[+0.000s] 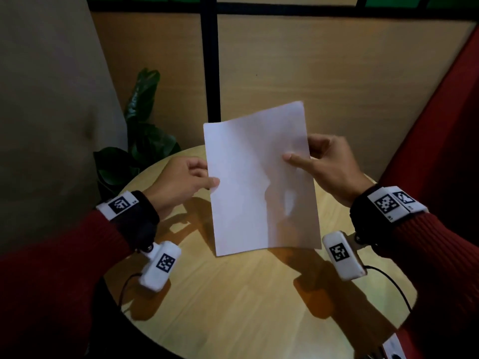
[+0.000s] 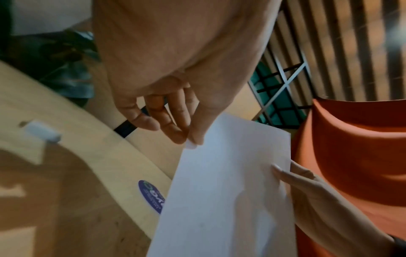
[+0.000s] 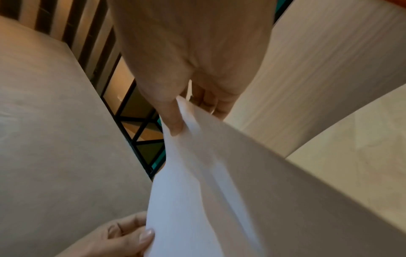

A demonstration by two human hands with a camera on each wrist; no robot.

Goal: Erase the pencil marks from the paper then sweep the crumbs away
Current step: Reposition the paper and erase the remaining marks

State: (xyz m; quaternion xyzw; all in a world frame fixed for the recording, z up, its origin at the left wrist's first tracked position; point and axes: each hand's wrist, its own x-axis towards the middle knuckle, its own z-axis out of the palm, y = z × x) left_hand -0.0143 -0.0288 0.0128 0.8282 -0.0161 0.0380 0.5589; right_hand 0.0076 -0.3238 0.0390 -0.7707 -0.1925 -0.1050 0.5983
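While lifted above the table, paper (blank), pinched by both hands

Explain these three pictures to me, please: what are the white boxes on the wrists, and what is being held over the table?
No robot here: a person works with bare hands. The big picture comes from a head-worn camera; the other two come from the white wrist cameras, each looking along one hand. The left hand and right hand pinch opposite edges of a white sheet of paper, lifted above the round wooden table. On the table, the left wrist view shows a small white block, probably the eraser, and a blue sticker. No pencil marks are visible on the sheet.
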